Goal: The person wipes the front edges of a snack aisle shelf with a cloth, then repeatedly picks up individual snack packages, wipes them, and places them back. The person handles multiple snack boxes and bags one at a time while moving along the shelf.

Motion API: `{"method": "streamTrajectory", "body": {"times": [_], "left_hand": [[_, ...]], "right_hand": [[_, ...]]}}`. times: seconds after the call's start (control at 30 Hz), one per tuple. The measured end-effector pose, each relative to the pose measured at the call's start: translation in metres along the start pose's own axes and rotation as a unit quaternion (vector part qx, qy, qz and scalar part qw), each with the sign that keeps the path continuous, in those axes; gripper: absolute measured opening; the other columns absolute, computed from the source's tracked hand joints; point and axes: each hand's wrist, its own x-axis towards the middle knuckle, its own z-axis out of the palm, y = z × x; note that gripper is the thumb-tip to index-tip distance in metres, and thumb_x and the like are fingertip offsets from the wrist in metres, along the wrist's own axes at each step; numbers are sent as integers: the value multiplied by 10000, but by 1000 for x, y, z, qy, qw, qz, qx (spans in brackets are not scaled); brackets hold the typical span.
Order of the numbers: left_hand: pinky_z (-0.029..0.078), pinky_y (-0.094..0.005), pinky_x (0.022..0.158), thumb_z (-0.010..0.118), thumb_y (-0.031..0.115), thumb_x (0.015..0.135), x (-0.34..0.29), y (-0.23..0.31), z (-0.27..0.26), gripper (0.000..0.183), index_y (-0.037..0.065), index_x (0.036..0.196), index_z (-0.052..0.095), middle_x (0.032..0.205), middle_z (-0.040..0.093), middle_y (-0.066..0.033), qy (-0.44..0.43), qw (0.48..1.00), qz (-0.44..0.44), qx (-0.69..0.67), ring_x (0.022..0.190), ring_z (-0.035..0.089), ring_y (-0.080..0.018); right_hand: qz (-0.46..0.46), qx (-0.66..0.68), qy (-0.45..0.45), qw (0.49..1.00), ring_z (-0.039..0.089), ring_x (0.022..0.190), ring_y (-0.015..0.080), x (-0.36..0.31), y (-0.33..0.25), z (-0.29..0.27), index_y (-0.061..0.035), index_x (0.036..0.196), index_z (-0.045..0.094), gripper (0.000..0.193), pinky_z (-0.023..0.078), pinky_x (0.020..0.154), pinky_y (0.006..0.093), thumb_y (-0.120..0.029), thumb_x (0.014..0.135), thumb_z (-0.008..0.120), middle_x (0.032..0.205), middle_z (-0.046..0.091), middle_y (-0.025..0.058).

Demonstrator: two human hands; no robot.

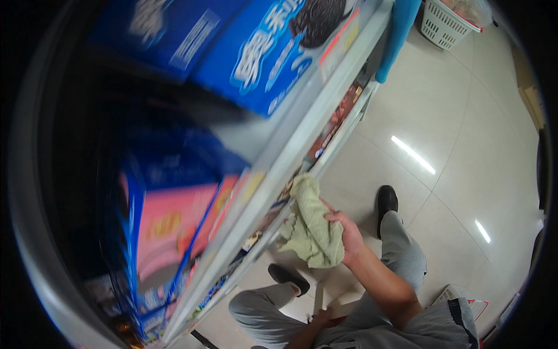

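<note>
A pale green cloth (317, 230) hangs bunched in my right hand (347, 232), whose fingers are closed around its right side. The cloth is beside the front edge of the white shelf (285, 148); I cannot tell whether it touches the edge. Low in the view, in front of my body, is my left hand (320, 320). Its fingers are too small and blurred to make out, and a pale upright strip (318, 298) shows just beyond it.
Blue cookie boxes (256, 64) stand on the upper shelf. Below them sits a pink and blue box (168, 227). A blue post (395, 43) rises at the shelf's far end. A white basket (446, 26) stands on the tiled floor (459, 134); my shoes (387, 200) are near the shelf.
</note>
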Motion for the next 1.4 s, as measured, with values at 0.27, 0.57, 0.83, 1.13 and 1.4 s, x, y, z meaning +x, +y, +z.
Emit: {"method": "streamTrajectory", "body": {"times": [0.27, 0.57, 0.83, 1.13, 1.4], "left_hand": [[484, -530, 733, 634, 537, 764, 52, 124, 10, 672, 11, 1125, 425, 933, 602, -324, 185, 979, 66, -57, 855, 597, -493], [457, -507, 829, 522, 481, 867, 81, 193, -6, 717, 94, 1411, 262, 970, 617, -291, 65, 988, 0, -139, 953, 602, -415], [352, -428, 1002, 392, 507, 946, -66, 235, -129, 697, 165, 1482, 108, 1441, 296, -113, 633, 278, 341, -637, 1223, 409, -232], [442, -420, 927, 448, 406, 933, -158, 134, -117, 429, 108, 1233, 519, 1153, 585, -77, 319, 43, 462, -826, 1040, 560, -253], [473, -383, 886, 543, 367, 906, -160, 59, -133, 454, 73, 1249, 492, 1108, 600, -89, 371, 58, 301, -876, 994, 585, -248]], "right_hand": [[47, -6, -21, 999, 563, 1084, 328, 3, -44, 21, -107, 1399, 308, 582, 451, 958, 454, -167, 830, 415, 1219, 527, 148], [121, -100, 60, 986, 596, 998, 345, -17, -60, -13, -26, 1174, 537, 472, 443, 943, 462, -331, 838, 406, 1077, 611, 172], [43, -547, -21, 836, 392, 1257, 377, -142, 87, -42, -24, 1206, 515, 458, 314, 1052, 456, -343, 912, 367, 1327, 447, 218], [-245, -891, -366, 110, 342, 1302, 355, -140, 163, -20, -67, 1059, 602, 268, 182, 1023, 624, -159, 812, 558, 1289, 489, 164], [-356, -866, -238, -260, 573, 992, 322, 88, 149, 97, -97, 1068, 605, 244, 420, 908, 456, -165, 842, 546, 1016, 604, 169]]}}
